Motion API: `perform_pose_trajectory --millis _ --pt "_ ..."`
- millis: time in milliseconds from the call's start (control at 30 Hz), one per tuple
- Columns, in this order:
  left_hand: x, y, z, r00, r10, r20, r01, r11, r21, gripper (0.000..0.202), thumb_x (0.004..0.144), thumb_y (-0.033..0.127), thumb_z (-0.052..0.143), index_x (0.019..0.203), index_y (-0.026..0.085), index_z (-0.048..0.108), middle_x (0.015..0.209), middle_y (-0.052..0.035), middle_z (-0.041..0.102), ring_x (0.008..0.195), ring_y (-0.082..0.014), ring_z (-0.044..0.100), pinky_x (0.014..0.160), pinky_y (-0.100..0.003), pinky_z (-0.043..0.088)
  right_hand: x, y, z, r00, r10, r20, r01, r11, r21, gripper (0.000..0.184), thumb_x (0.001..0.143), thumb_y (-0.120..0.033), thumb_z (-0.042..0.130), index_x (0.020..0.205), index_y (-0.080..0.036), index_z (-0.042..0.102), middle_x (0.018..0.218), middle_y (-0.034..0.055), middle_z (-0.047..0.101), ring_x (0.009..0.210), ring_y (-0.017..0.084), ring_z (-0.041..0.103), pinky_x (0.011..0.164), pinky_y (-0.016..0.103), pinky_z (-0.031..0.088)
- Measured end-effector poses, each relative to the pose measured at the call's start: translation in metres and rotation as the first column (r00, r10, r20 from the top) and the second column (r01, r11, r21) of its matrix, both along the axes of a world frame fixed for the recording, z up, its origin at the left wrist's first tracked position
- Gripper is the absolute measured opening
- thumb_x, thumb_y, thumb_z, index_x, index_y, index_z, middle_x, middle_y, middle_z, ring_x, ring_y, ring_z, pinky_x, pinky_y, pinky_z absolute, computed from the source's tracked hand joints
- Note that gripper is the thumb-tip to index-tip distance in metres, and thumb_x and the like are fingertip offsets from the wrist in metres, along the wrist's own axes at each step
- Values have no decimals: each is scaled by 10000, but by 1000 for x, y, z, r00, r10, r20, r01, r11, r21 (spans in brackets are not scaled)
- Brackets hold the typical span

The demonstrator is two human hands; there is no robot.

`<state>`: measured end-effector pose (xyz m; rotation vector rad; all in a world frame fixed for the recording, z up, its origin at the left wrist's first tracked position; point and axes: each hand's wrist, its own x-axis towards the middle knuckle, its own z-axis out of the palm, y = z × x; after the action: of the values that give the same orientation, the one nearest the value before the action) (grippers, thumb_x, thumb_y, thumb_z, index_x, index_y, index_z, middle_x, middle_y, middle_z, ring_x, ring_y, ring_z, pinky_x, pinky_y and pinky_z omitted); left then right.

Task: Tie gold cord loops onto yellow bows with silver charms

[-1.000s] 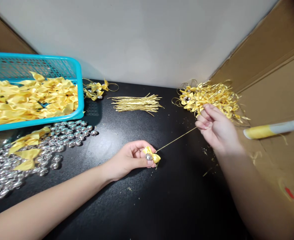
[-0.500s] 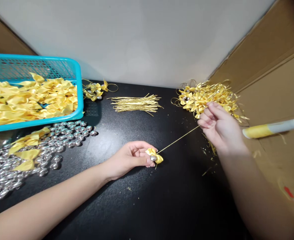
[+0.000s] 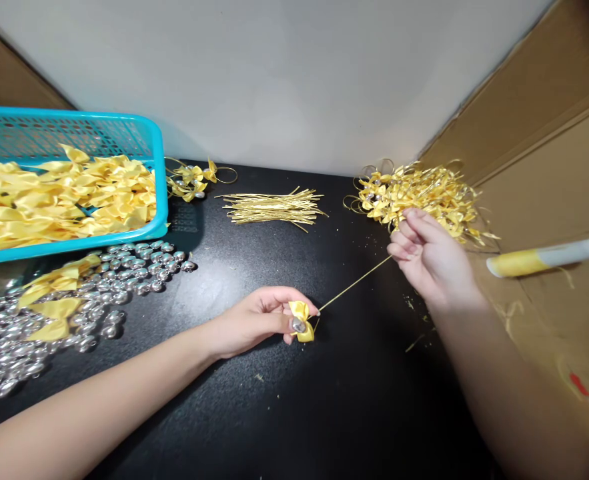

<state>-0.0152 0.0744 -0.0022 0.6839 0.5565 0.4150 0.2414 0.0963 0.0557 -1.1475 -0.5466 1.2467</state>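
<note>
My left hand (image 3: 257, 319) pinches a small yellow ribbon bow with a silver bead (image 3: 300, 322) just above the black table (image 3: 274, 400). A thin gold wire (image 3: 354, 285) runs taut from the bow up to my right hand (image 3: 427, 257), whose fingers are closed on its far end. Right behind my right hand lies a heap of finished yellow bows with gold wire loops (image 3: 419, 193).
A teal basket (image 3: 159, 167) full of yellow ribbon bows sits at the left. Several silver beads (image 3: 124, 273) and loose bows are spread below it. A bundle of cut gold wires (image 3: 271, 207) lies at the back. Cardboard walls and a yellow-white roll (image 3: 549, 257) stand on the right.
My left hand has turned the bow slightly downward. My right hand has shifted a little left and down, keeping the wire taut.
</note>
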Motion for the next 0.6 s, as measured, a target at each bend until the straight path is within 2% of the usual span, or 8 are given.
perform_pose_trajectory --millis 133,267,400,533,600 --pt "-3 0 1 997 -62 49 62 998 -3 223 666 281 865 795 129 763 742 -37 696 642 -94 618 610 -178 476 -5 0 -6 1000 10 -16 -10 999 -36 275 817 -133 664 670 -183 437 498 -110 271 400 29 203 360 111 239" --pt "-4 0 2 989 -120 88 112 990 85 171 737 263 820 829 132 761 775 -48 690 681 -99 621 659 -196 491 -6 0 -10 999 32 4 -31 999 -44 276 807 -168 693 686 -189 446 513 -111 253 404 32 196 361 108 239" --pt "-4 1 -1 988 -106 114 84 980 183 105 766 238 793 831 158 770 855 -51 667 779 -132 661 726 -234 523 -4 0 -12 998 57 6 -57 998 -35 323 811 -193 700 681 -203 405 521 -109 225 408 44 189 362 111 248" --pt "-3 1 -2 989 -98 111 78 982 170 79 771 205 782 834 158 773 1071 -106 702 922 -195 703 832 -306 551 -2 1 -13 998 63 8 -63 998 -31 347 814 -206 702 678 -206 382 523 -108 226 410 46 186 365 114 252" --pt "-4 1 -2 989 -87 119 70 988 137 96 780 208 778 853 147 767 1029 -119 744 887 -184 718 797 -278 561 -2 2 -14 999 49 -9 -49 998 -38 346 804 -189 705 677 -206 384 514 -110 230 403 45 184 360 115 248"
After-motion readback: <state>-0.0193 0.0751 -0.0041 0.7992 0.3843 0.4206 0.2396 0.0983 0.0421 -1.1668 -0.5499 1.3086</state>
